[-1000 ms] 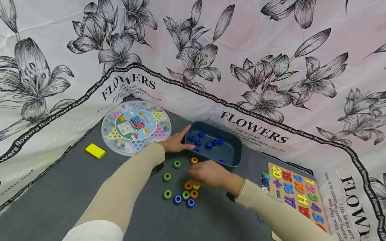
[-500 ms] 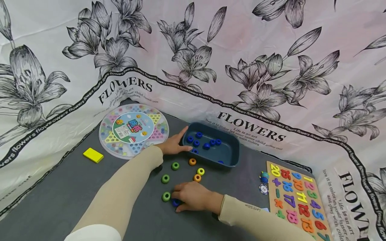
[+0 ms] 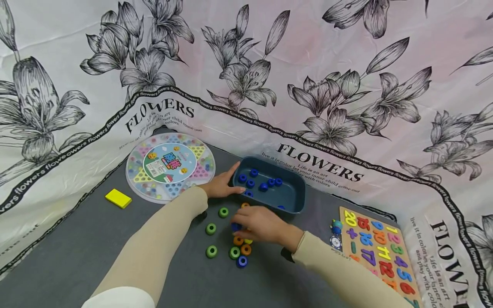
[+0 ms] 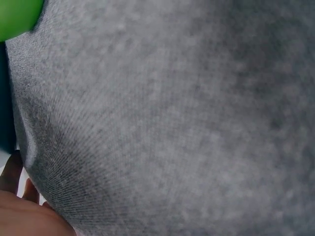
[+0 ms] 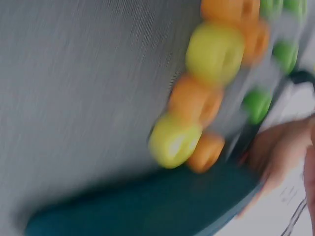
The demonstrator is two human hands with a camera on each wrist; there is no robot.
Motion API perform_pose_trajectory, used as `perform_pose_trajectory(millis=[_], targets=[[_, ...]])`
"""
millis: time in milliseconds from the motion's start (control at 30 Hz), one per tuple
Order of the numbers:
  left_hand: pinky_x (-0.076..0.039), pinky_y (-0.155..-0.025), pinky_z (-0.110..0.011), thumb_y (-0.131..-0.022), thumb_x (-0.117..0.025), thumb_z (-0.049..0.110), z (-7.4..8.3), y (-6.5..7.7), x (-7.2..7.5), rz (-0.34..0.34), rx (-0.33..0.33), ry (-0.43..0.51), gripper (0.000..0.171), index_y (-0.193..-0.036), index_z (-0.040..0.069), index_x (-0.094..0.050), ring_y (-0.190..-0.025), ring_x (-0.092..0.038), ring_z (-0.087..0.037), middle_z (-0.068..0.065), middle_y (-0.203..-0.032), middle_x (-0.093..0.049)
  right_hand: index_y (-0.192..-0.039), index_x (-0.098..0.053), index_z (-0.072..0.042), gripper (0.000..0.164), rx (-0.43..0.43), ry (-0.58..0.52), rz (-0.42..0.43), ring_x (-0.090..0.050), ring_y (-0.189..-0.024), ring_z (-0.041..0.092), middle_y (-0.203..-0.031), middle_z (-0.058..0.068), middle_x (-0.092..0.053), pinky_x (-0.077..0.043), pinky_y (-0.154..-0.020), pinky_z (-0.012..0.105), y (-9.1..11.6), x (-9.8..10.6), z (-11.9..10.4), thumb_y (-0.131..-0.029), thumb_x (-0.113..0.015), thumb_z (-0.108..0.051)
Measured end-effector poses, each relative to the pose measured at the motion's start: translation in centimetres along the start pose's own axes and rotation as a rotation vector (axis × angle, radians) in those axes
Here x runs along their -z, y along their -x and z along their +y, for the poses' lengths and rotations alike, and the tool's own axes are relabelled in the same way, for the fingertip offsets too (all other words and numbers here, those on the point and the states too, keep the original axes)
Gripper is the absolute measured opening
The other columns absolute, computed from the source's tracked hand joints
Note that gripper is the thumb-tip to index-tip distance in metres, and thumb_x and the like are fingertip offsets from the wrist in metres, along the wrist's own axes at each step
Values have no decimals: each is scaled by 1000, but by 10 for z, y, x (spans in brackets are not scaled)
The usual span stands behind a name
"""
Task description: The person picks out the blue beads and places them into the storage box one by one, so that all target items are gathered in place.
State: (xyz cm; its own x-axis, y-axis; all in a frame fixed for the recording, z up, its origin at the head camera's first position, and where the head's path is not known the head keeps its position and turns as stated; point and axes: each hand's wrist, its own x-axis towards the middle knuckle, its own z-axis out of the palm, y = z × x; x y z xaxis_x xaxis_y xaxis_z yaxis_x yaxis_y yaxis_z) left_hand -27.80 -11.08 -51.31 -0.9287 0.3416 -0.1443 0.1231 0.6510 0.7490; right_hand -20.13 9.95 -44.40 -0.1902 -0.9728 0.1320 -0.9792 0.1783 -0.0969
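Note:
My right hand (image 3: pixel 262 224) pinches a blue bead (image 3: pixel 236 227) above the grey table, just in front of the blue bin (image 3: pixel 304 194). At the bin's left end rests my left hand (image 3: pixel 220 186), its thumb over the rim and its fingers along the outside. Several blue beads (image 3: pixel 263 187) lie inside the bin. Loose on the table are green beads (image 3: pixel 211 251), orange beads (image 3: pixel 245 250), another blue bead (image 3: pixel 242 261) and yellow beads (image 5: pixel 174 141). In the head view, the right hand partly covers the yellow and orange ones.
A round game board (image 3: pixel 171 167) lies at the back left, with a yellow block (image 3: pixel 118 198) nearby. On the right are a wooden number board (image 3: pixel 379 246), a small blue-green figure (image 3: pixel 337 226) and a round chip (image 3: pixel 335 242). A flowered sheet (image 3: pixel 246 77) hangs behind.
My right hand went down to the blue bead near the front, took it, and has moved up and right toward the bin. The left hand has stayed at the bin.

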Motion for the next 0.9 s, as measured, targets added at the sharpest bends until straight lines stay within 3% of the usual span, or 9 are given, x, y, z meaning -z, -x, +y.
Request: perform_pose_trajectory(millis=[100,233,333,467,733,900], targets=[[-27,-109,-53,-80,-56,64,0,1,-1,-10,13,12,98,-147,40,12,-139,-27,-35,-16,-154,-21,-107,-66,-16,30,-85,28,118,-59,-87,6,-99,-4,-63,-51,-76,23,7,11,28,-80,-73,-26],[-26,-110,-54,-80,-56,65,0,2,-2,-24,26,14,98,-146,42,13,-139,-26,-35,-16,-154,-20,-113,-66,-14,35,-300,7,150,-61,-88,12,-102,0,-63,-52,-74,29,18,23,56,-81,-73,-26],[-26,-110,-53,-80,-56,66,-1,1,-2,-18,23,10,98,-146,43,13,-139,-27,-34,-15,-154,-21,-118,-63,-12,40,-462,-46,126,-63,-88,14,-107,2,-65,-52,-75,32,27,28,71,-83,-71,-30],[-27,-110,-52,-80,-57,65,-1,0,0,-12,9,9,98,-146,42,12,-139,-28,-33,-15,-153,-23,-118,-62,-11,41,-603,-78,68,-66,-90,18,-110,5,-67,-53,-77,35,38,31,93,-84,-70,-30],[-26,-110,-50,-81,-57,63,1,1,1,-23,9,9,99,-147,40,13,-140,-27,-32,-14,-154,-22,-117,-64,-3,41,-753,22,-70,-66,-84,25,-106,15,-69,-53,-71,37,57,46,130,-82,-72,-22],[-26,-110,-50,-81,-56,64,0,-1,1,-20,11,4,98,-146,42,14,-140,-27,-32,-14,-154,-22,-117,-63,2,41,-824,10,-138,-64,-96,31,-109,18,-67,-52,-81,43,72,55,147,-82,-72,-17]])
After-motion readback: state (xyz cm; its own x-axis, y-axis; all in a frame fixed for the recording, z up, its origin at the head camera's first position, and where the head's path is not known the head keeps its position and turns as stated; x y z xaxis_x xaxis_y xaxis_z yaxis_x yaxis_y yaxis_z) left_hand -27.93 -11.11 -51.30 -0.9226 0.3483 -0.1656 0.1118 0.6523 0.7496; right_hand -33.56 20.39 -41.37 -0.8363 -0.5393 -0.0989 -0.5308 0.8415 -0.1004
